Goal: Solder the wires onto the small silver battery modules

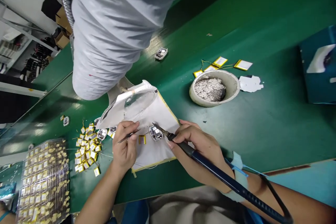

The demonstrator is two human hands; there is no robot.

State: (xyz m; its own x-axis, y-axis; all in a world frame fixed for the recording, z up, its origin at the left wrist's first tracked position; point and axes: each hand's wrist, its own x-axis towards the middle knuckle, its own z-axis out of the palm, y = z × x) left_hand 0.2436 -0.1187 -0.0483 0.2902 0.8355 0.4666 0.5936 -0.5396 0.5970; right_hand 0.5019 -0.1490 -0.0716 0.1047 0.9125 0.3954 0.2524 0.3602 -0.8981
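My left hand (pixel 125 144) holds fine tweezers (pixel 128 136), their tips pointing left and touching nothing I can make out. My right hand (pixel 196 147) grips a black soldering iron (pixel 189 149), whose thin tip sits at the edge of a small silver electronic module (pixel 155 133). That module lies on a white sheet (pixel 160 147) taped to the green bench. Between my hands, a small yellow-edged flat battery (pixel 142 139) lies on the sheet. A clear magnifier lens (pixel 128 104) hangs over the sheet's far end.
A wide grey ducting hose (pixel 105 31) passes overhead. A pile of small batteries with wires (pixel 86 148) lies left of the sheet, beside a clear tray of them (pixel 43 182). Farther along are a concrete bowl of silver scraps (pixel 215 89) and a teal box (pixel 319 66).
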